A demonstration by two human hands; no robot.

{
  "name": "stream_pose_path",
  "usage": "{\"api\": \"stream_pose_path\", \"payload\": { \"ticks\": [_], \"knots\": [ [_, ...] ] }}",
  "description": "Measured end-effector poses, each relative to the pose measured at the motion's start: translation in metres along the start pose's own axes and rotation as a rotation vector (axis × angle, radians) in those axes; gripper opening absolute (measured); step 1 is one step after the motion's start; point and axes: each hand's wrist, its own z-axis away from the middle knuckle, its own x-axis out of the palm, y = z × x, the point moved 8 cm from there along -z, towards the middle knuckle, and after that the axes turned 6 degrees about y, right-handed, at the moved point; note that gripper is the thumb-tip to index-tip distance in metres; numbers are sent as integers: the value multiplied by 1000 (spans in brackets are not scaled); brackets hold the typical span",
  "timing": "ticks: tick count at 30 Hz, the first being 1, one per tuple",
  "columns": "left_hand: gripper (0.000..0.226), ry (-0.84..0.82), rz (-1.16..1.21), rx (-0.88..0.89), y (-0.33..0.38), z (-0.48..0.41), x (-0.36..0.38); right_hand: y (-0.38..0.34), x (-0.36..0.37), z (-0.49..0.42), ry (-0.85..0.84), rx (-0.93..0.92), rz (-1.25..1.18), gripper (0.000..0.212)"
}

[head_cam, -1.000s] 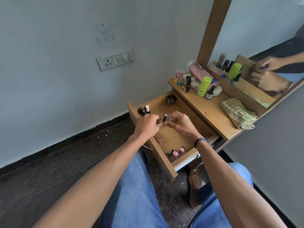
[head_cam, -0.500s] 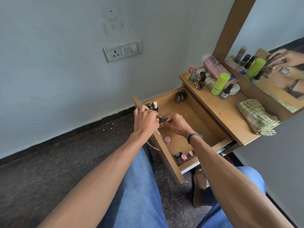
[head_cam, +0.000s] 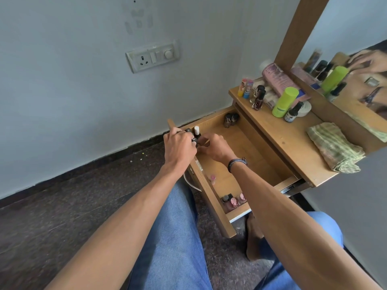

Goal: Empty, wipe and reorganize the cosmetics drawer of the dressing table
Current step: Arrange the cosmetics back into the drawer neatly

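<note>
**Restocking the drawer: set this bottle down with its group**

You look to be in the reorganizing step. The drawer (head_cam: 251, 155) is pulled out, its floor mostly bare, with little bottles grouped in the corners.

Your left hand (head_cam: 180, 148) has its fingers curled round a small dark bottle (head_cam: 194, 140), at the drawer's far left corner. It is just beside the white-capped bottle (head_cam: 196, 129) standing there. Your right hand (head_cam: 216, 146) reaches in with its fingers bent toward the same bottle. I cannot tell whether it pinches the bottle or only steadies it.

Two brown bottles (head_cam: 231, 119) stand in the far right corner, pink ones (head_cam: 233, 200) in the near corner, and one pink bottle (head_cam: 213, 178) stands alone along the front wall.

Next, stand the dark bottle upright against its neighbours without knocking them, then let go. After that, the items on the tabletop (head_cam: 293, 143), such as the green bottle (head_cam: 285, 101), probably need bringing back. The folded cloth (head_cam: 335, 149) lies there too.
</note>
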Motion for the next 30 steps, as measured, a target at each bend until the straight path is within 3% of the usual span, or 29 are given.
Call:
{"api": "stream_pose_path", "payload": {
  "ticks": [12,15,19,21,25,30],
  "knots": [
    [17,-12,-41,6,5,2,-4,4,-17,9,72,64,-11,12],
    [17,-19,-32,8,6,4,-5,-1,-59,18,251,21,-25,9],
    [19,-10,-31,7,7,6,-6,-4,-145,39,747,-1,-78,3],
    [21,-3,-27,5,8,7,-7,-1,-171,47,914,26,-32,11],
    [26,8,-28,9,10,10,-9,10,-181,45,952,82,112,26],
    [22,20,-41,7,11,10,-9,26,-177,39,956,142,80,27]
  ]
}}
